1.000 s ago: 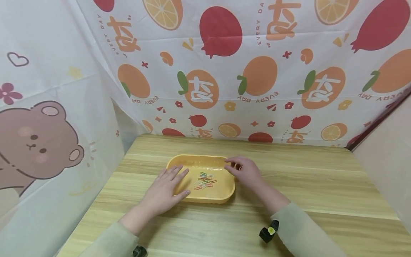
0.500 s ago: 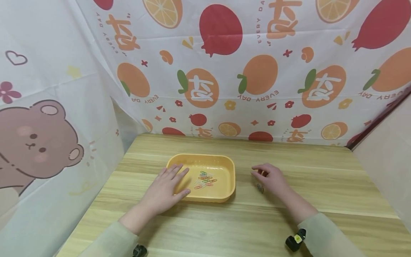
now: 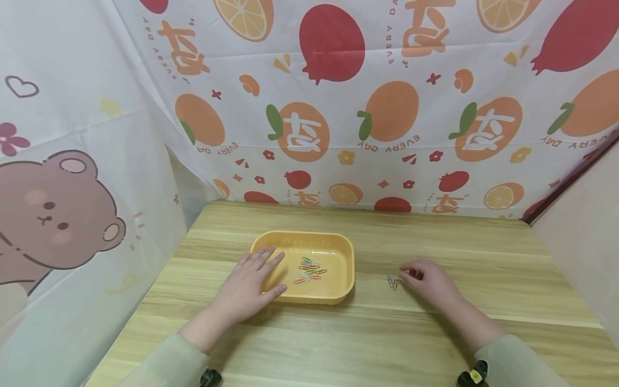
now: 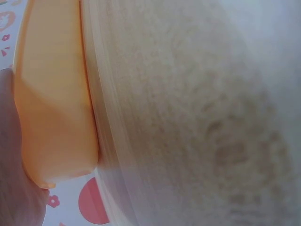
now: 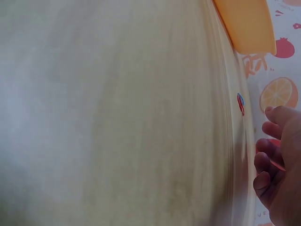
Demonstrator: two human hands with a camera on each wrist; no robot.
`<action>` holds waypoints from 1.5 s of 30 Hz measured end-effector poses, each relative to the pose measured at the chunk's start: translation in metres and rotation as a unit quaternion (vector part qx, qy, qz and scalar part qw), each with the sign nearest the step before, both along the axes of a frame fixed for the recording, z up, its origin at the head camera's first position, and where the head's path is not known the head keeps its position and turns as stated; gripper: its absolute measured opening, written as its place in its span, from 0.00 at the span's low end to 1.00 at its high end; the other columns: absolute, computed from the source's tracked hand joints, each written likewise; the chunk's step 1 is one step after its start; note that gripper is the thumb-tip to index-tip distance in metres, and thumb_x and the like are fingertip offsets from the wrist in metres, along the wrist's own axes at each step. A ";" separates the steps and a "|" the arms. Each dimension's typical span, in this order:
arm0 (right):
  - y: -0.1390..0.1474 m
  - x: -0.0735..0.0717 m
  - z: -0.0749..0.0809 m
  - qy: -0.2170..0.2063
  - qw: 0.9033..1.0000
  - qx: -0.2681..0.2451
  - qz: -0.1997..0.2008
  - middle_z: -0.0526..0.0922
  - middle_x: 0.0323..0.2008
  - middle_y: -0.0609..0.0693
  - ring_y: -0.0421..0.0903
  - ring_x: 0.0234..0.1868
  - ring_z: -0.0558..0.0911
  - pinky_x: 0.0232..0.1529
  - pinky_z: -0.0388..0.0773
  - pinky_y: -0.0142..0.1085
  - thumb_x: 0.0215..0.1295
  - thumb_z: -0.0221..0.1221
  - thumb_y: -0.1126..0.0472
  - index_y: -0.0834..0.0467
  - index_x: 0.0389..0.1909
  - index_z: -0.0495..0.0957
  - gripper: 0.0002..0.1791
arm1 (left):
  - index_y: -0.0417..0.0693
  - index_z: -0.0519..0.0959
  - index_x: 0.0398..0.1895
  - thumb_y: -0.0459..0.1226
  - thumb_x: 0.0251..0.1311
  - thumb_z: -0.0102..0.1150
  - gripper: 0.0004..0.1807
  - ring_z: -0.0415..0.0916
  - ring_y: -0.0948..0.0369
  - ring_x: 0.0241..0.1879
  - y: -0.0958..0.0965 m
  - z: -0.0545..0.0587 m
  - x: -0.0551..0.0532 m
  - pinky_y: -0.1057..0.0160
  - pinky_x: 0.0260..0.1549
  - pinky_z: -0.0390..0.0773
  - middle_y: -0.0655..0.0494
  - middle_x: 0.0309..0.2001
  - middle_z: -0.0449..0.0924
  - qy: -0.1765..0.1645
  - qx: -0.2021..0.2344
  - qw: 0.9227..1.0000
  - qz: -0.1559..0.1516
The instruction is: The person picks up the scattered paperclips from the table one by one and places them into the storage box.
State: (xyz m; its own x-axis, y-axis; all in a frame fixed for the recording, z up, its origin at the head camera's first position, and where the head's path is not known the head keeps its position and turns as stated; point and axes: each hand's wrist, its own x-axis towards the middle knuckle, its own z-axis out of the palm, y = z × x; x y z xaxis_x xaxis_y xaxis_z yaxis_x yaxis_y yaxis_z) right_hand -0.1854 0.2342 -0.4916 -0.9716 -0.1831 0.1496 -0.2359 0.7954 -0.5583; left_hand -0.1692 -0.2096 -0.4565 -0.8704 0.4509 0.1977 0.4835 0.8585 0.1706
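My left hand [image 3: 250,285] lies with spread fingers over the left end of a shallow yellow plastic tray [image 3: 338,298], touching its rim. Several coloured paper clips [image 3: 309,272] are heaped loosely inside the tray. To the right of the tray, two more paper clips [image 3: 392,283] lie close together on the wooden table; the right wrist view shows blue and red on them. Just right of this pair is my right hand [image 3: 430,282], its thumb and index finger apart and the other fingers loosely bent. Nothing shows between its fingers in the right wrist view [image 5: 282,160].
The wooden table [image 3: 464,236] ends at a white fruit-print cloth [image 3: 338,123] at the back. A bear-print cloth [image 3: 72,215] hangs along the left side, and a pale panel [image 3: 575,242] stands on the right.
My right hand has moved from the tray's right rim to the right and slightly nearer me, ending beside the two paper clips on the table. My left hand and the tray have stayed put.
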 end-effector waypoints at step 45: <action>-0.013 0.017 0.010 -0.055 0.996 0.071 0.009 0.78 0.31 0.42 0.40 0.33 0.73 0.36 0.75 0.38 0.64 0.65 0.58 0.51 0.43 0.87 0.08 | 0.55 0.61 0.77 0.65 0.65 0.50 0.42 0.50 0.48 0.75 -0.002 -0.002 0.000 0.43 0.74 0.45 0.48 0.76 0.57 -0.002 -0.001 1.000 0.003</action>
State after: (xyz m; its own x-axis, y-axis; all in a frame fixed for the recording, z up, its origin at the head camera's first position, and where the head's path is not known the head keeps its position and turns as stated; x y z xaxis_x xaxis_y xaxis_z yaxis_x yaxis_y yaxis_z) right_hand -0.1683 0.2212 -0.4821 -0.9771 -0.2123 0.0135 -0.1943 0.8648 -0.4631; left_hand -0.1692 -0.2112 -0.4581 -0.8741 0.4452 0.1943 0.4770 0.8621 0.1710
